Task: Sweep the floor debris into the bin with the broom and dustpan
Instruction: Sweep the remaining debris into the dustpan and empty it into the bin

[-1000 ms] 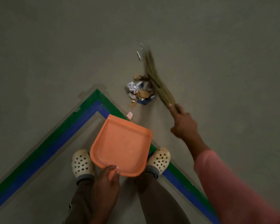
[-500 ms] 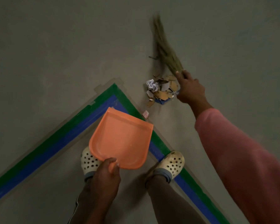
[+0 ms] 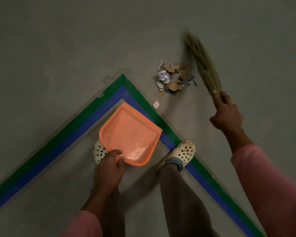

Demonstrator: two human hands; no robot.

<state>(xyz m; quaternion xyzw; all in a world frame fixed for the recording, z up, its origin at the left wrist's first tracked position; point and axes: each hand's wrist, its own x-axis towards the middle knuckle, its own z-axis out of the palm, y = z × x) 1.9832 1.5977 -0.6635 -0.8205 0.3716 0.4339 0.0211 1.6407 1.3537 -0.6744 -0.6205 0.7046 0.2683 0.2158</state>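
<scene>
Broom (image 3: 203,65) held in right grip (image 3: 226,115), fingers curled; left grip (image 3: 109,168) pinches dustpan (image 3: 126,130).

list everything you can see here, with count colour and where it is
orange plastic dustpan: 1, orange, over the tape corner
dry grass broom: 1, olive, right of the debris, blurred
pile of cardboard scraps and crumpled paper: 1, brown, white and blue, floor beyond the tape corner
small paper scrap: 1, pinkish white, beside the green tape
green tape stripe: 1, green, V on the grey floor
blue tape stripe: 1, blue, just inside the green
cream perforated clogs: 2, cream, on the feet
left hand: 1, grips the dustpan
right hand: 1, grips the broom
</scene>
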